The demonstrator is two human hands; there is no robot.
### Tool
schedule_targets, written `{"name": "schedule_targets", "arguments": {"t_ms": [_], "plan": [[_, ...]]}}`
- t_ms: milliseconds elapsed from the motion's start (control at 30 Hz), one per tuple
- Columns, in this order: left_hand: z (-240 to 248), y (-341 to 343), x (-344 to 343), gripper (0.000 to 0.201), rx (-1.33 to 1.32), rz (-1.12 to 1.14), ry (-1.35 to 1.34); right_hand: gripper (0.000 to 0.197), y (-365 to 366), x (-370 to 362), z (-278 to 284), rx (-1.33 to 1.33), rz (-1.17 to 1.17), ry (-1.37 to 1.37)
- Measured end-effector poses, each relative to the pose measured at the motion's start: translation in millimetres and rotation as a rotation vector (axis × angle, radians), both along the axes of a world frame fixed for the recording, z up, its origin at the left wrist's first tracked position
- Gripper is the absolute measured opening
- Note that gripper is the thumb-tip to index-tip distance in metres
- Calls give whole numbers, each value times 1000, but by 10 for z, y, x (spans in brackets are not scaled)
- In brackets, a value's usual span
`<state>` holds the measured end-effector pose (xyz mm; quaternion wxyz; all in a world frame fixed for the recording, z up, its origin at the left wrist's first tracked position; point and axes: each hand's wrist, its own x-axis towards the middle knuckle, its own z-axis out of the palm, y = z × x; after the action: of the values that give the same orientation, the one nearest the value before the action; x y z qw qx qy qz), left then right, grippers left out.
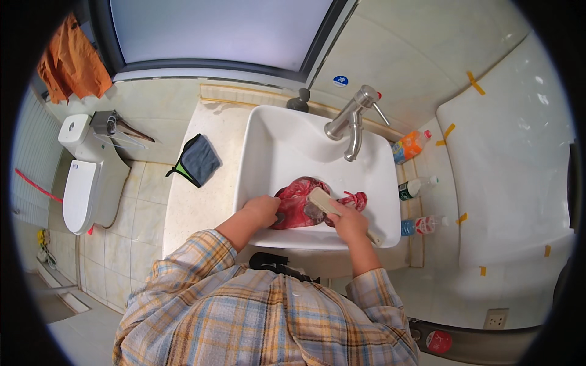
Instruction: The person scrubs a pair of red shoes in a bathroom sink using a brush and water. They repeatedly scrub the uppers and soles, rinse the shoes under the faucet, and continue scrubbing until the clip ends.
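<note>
A wet red cloth with pale and dark patches point(295, 206) lies bunched in the white sink point(256, 131), near its front wall. My left hand point(262, 211) is closed at the cloth's left edge; its fingertips are partly hidden, but they appear to pinch the fabric. In my right hand point(351, 223) is a beige scrubbing brush point(320, 199), gripped from above and resting against the cloth's right part. The brush's handle sticks out below my palm, and its bristles are out of sight. A twisted end of the cloth lies just beyond my right hand.
Over the sink's back right stands a metal faucet point(351, 125). A dark soap dispenser point(299, 100) is behind the rim. Left on the counter lies a folded grey cloth point(198, 161). Along the right are an orange bottle point(411, 146) and two more bottles. A toilet point(85, 189) stands far left.
</note>
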<state>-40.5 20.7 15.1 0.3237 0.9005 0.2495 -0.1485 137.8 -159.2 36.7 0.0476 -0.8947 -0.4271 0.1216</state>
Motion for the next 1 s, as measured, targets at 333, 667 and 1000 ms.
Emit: {"name": "schedule_targets", "arguments": {"t_ms": [333,667,1000], "plan": [[80,1,-24,24,-11,-28,26,40,-109,223,-50,3,201,140],[-65,-18,-23,15,14,18,-68,40,-55,4,-38,4,415,202],[95,11,-19,23,-15,-54,36,34,-262,591,49,-77,188,152]]}}
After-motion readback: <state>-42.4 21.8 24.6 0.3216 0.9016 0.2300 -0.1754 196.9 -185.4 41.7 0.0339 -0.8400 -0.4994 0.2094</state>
